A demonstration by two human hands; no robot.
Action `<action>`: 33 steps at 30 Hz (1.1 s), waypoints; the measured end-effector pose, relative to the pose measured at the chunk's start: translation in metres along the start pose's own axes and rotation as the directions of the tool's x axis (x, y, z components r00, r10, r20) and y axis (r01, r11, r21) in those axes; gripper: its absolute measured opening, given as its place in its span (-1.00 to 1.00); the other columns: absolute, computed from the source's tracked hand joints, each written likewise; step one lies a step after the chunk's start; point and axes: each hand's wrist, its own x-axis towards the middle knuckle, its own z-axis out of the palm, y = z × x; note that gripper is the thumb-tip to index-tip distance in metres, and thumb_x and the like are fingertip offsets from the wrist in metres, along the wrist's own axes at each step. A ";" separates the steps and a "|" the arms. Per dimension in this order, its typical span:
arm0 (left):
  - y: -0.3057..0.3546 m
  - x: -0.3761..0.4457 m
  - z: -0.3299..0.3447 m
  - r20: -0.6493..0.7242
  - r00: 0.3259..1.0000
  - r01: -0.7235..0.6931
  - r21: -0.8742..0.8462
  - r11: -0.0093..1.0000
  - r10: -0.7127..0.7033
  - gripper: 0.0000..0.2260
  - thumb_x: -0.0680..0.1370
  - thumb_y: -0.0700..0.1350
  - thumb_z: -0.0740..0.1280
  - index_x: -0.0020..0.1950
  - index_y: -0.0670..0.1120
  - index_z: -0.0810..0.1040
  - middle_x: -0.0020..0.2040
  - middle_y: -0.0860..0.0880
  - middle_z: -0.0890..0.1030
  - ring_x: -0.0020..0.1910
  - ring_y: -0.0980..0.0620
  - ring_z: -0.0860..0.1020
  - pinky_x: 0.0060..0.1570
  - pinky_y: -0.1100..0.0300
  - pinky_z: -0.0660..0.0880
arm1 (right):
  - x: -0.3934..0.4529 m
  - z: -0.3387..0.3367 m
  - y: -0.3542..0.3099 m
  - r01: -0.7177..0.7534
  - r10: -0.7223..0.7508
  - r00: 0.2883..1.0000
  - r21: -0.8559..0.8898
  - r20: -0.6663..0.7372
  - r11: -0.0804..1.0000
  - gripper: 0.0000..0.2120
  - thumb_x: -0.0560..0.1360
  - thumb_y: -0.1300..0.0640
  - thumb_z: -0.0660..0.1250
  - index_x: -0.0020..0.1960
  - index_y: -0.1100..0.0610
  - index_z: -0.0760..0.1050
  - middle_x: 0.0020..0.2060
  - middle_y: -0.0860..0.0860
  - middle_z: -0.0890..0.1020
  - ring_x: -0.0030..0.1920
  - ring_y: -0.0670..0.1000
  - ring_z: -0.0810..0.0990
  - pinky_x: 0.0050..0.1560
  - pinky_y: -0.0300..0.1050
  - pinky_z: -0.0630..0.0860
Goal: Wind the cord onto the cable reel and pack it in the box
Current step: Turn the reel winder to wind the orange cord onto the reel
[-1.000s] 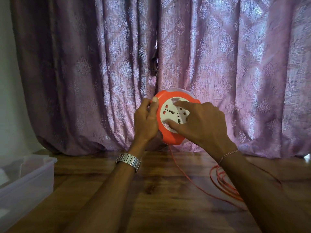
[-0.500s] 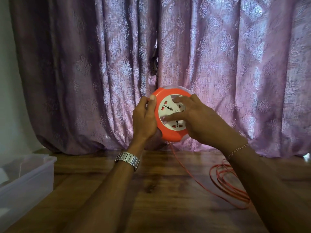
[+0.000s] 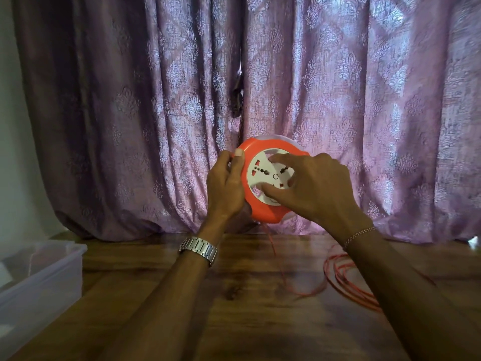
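i see a pleated mauve curtain with a pale floral pattern (image 3: 338,87) filling the whole back of the room, its hem resting on the dark brown wooden tabletop (image 3: 234,308) that runs under my arms. at the left edge of that surface sits a translucent white plastic storage box (image 3: 39,280), open at the top, well apart from everything else. the round orange plastic cable reel with a white socket face (image 3: 263,178) is held up in front of the curtain, above the far part of the table, its face turned toward me and tilted a little. a thin orange cord (image 3: 276,256) hangs from the reel's underside down to the wood and trails right into loose loops. my left hand (image 3: 225,188) is curled around the reel's left rim, thumb on the front edge. my right hand (image 3: 315,188) is spread, fingertips pressed on the white face. a silver metal link watch (image 3: 198,248) is on the left wrist, a thin bracelet (image 3: 360,234) on the right.
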 end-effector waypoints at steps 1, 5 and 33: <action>0.000 0.000 0.000 0.000 1.000 0.003 -0.005 1.000 -0.003 -0.70 0.57 0.29 0.19 -0.29 0.20 0.45 -0.32 0.05 0.54 -0.24 -0.07 0.57 -0.20 -0.23 0.53 | 0.000 0.000 0.000 0.011 -0.011 1.000 -0.008 0.010 1.000 -0.33 0.27 -0.54 0.19 0.24 -0.21 0.52 -0.17 -0.05 0.72 -0.08 0.09 0.65 -0.20 -0.09 0.50; -0.002 0.001 -0.002 0.000 1.000 -0.001 -0.009 1.000 0.001 -0.63 0.56 0.31 0.17 -0.24 0.06 0.43 -0.28 -0.08 0.57 -0.22 -0.21 0.59 -0.17 -0.26 0.54 | 0.003 -0.004 0.003 0.118 -0.118 0.993 0.003 0.008 0.993 -0.48 0.40 -0.35 0.32 0.23 -0.08 0.54 -0.12 -0.03 0.67 -0.02 0.08 0.53 -0.22 -0.10 0.44; -0.008 0.004 -0.001 0.002 1.000 -0.013 -0.018 1.000 0.013 -0.68 0.60 0.26 0.19 -0.28 0.15 0.45 -0.40 0.11 0.51 -0.33 0.05 0.46 -0.28 -0.06 0.42 | 0.004 -0.005 0.004 0.209 -0.210 0.977 -0.027 -0.022 0.977 -0.52 0.39 -0.28 0.38 0.19 -0.04 0.58 -0.12 0.04 0.63 -0.06 0.13 0.51 -0.16 0.03 0.48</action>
